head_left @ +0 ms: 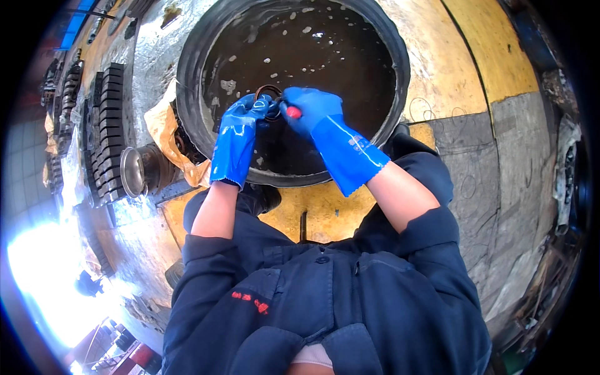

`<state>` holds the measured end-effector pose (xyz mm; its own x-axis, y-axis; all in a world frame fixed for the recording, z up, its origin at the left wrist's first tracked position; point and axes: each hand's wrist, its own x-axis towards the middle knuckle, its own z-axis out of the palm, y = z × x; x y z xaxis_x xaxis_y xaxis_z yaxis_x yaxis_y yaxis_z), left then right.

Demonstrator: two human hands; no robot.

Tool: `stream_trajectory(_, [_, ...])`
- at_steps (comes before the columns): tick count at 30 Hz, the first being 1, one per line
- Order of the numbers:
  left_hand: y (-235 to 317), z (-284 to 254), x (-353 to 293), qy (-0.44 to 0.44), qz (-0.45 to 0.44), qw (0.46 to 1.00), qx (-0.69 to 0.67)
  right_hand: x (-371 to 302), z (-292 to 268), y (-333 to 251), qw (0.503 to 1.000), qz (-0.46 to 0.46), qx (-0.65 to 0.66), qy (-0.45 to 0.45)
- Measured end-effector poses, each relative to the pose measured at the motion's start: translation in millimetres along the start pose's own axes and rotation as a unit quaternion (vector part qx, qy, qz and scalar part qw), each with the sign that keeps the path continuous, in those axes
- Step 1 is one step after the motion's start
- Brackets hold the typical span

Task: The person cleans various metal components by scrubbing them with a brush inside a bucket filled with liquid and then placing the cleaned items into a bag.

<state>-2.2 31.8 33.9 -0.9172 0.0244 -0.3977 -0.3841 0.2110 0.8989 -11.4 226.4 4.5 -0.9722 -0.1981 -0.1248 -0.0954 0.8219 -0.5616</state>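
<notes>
Both my hands wear blue rubber gloves and meet over a wide black tub [189, 94] of dark brown liquid with patches of foam. My left hand [242, 115] is closed on a ring-shaped part [269, 89], brown along its upper rim and dark below, held above the liquid. Close beside it, my right hand [312, 109] is wrapped round a tool with a red handle [293, 112], whose end shows by the thumb. The tool's working end is hidden by the hands and ring, so its kind does not show.
Left of the tub lie a torn orange-yellow sack [164, 128] and a metal cylinder [132, 172]. Beyond them stand rows of black ridged blocks [111, 125]. Grey matting [465, 162] covers yellow boards [450, 56] on the right. Metal scrap [565, 162] lines the far right.
</notes>
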Motion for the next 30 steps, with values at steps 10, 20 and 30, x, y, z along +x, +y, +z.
stream_trajectory(10, [-8.2, -19.9, 0.1, -0.012, 0.015, 0.990, -0.142, 5.9, -13.2, 34.1, 0.948, 0.089, 0.306, 0.019])
stream_trajectory(20, [-20.3, -23.5, 17.3, -0.016, -0.028, 0.998, -0.063, 0.0, -30.5, 6.1, 0.999, 0.039, 0.019, -0.008])
stream_trajectory(30, [-15.3, 0.8, -2.8, -0.109, -0.046, 0.970, -0.214, 1.2, 29.7, -2.4, 0.965, -0.105, -0.234, -0.062])
